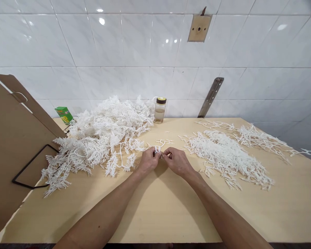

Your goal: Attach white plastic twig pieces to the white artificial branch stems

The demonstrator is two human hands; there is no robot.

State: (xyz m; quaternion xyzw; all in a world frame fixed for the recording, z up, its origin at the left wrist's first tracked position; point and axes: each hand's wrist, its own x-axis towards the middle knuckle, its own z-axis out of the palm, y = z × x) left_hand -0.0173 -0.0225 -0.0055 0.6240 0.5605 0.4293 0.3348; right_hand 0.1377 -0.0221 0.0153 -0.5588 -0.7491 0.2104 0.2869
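Both of my hands meet over the middle of the table, with a small white branched plastic sprig (157, 149) between their fingertips. My left hand (148, 160) is closed, thumb and fingers pinching the sprig. From the other side my right hand (177, 160) pinches at its lower end; the exact grip is partly hidden by the fingers. Just beyond the fingertips lies another white twig piece (165, 141). A large heap of white branching sprigs (109, 124) rises to the left, and a flatter pile of white sprigs (228, 155) spreads to the right.
A clear jar with a dark lid (160, 110) stands at the back beside a small green box (64, 114). Cardboard (18, 138) with a black wire frame (28, 169) edges the left side. A metal bar (211, 98) leans against the tiled wall (145, 83). Loose branches (261, 136) lie far right.
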